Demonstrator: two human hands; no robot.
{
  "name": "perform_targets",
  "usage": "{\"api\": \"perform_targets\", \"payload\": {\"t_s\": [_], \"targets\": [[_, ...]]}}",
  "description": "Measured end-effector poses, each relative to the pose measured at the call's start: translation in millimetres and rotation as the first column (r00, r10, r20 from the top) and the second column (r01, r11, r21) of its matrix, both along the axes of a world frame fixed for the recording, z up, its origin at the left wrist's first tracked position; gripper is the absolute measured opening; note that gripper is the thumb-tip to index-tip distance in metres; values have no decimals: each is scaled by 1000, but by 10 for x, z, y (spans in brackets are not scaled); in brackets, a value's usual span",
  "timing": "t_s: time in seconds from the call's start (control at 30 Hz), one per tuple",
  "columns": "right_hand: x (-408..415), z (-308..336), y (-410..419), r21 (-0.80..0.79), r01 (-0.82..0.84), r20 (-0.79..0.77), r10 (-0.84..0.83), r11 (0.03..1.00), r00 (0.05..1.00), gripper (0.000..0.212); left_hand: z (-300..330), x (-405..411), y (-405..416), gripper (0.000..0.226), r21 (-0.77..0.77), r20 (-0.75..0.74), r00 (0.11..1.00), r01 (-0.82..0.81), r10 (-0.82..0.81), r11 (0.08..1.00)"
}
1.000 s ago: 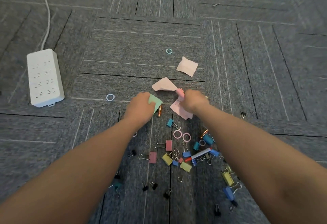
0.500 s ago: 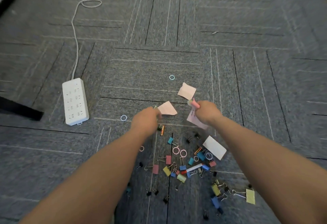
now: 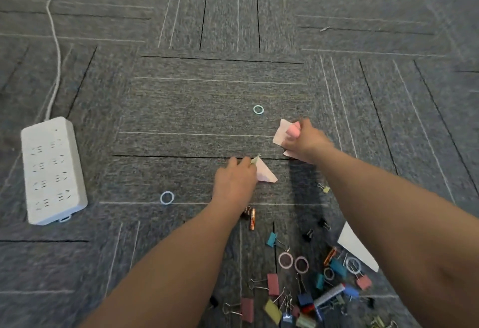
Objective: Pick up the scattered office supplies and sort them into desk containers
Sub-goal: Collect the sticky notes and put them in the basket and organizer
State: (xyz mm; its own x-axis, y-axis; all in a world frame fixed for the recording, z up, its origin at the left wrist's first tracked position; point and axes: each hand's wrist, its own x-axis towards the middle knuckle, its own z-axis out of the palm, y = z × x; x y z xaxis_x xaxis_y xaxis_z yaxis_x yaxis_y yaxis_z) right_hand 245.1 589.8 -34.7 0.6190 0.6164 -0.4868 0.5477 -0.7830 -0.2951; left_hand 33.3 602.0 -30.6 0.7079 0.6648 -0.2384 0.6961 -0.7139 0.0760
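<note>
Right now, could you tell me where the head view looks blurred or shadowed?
Head view: the right hand and the carpet are smeared by motion blur; the right arm casts a dark shadow on the carpet; the power strip stays fairly sharp.

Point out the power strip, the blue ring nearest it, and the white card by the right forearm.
power strip (image 3: 53, 171), head view, middle of its top face.
blue ring (image 3: 167, 197), head view, on the band's left edge.
white card (image 3: 356, 248), head view, centre of the exposed face.
</note>
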Motion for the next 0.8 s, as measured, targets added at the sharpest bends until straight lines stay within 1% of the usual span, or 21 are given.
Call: {"api": "perform_targets", "payload": {"t_s": [0.07, 0.13, 0.17, 0.23, 0.3, 0.33, 0.4, 0.43, 0.47, 0.5, 0.53, 0.57, 0.6, 0.63, 0.67, 0.73, 0.8], "targets": [[-12, -3, 35, -50, -19, 15, 20, 999, 1000, 58, 37, -13, 49, 21, -35, 56, 998, 32, -30, 999], [-78, 62, -2, -105, -74, 20, 76, 992, 997, 40, 119, -24, 71, 19, -92, 141, 990, 32, -18, 995], [-122, 105, -64, -103, -105, 16, 107, 989, 994, 32, 175, -37, 76, 19, -123, 184, 983, 30, -7, 992], [-204, 200, -299, -31, -130, -30, 129, 991, 991, 21, 287, -72, 81, 14, -188, 247, 969, 40, 8, 981], [-264, 349, -645, 84, -67, -120, 77, 994, 990, 13, 414, -108, 73, 12, -236, 264, 964, 72, -7, 969], [-280, 438, -844, 134, -26, -161, 47, 991, 986, 13, 476, -124, 56, 13, -253, 261, 965, 100, -31, 962], [-253, 565, -1284, 177, 70, -255, -23, 982, 967, 15, 543, -132, -4, 12, -299, 275, 958, 162, -78, 940], [-237, 595, -1507, 160, 106, -311, -52, 981, 949, 15, 556, -133, -41, 7, -333, 263, 960, 185, -97, 924], [-224, 609, -1732, 114, 119, -356, -71, 986, 932, 17, 563, -130, -81, 12, -364, 222, 967, 201, -124, 910], [-220, 606, -1935, 58, 112, -373, -83, 992, 924, 22, 553, -124, -122, 31, -386, 158, 975, 206, -155, 899], [-218, 581, -2104, 8, 108, -363, -98, 994, 926, 32, 540, -126, -162, 52, -390, 92, 978, 210, -189, 896], [-201, 530, -2242, -17, 124, -335, -122, 992, 934, 44, 516, -127, -209, 69, -378, 43, 975, 218, -218, 900], [-182, 478, -2342, -33, 142, -289, -145, 989, 946, 55, 501, -126, -271, 77, -366, 22, 972, 227, -235, 903], [-163, 433, -2394, -59, 139, -237, -149, 989, 960, 61, 478, -127, -328, 79, -370, 17, 972, 223, -233, 902], [-156, 406, -2412, -98, 118, -189, -134, 988, 973, 65, 456, -124, -382, 75, -385, 29, 975, 214, -219, 898], [-150, 336, -2413, -171, 81, -124, -103, 982, 987, 65, 412, -111, -492, 63, -405, 41, 980, 194, -195, 893], [-146, 294, -2364, -217, 93, -92, -115, 972, 989, 66, 381, -93, -603, 56, -398, 32, 984, 174, -176, 900]]}}
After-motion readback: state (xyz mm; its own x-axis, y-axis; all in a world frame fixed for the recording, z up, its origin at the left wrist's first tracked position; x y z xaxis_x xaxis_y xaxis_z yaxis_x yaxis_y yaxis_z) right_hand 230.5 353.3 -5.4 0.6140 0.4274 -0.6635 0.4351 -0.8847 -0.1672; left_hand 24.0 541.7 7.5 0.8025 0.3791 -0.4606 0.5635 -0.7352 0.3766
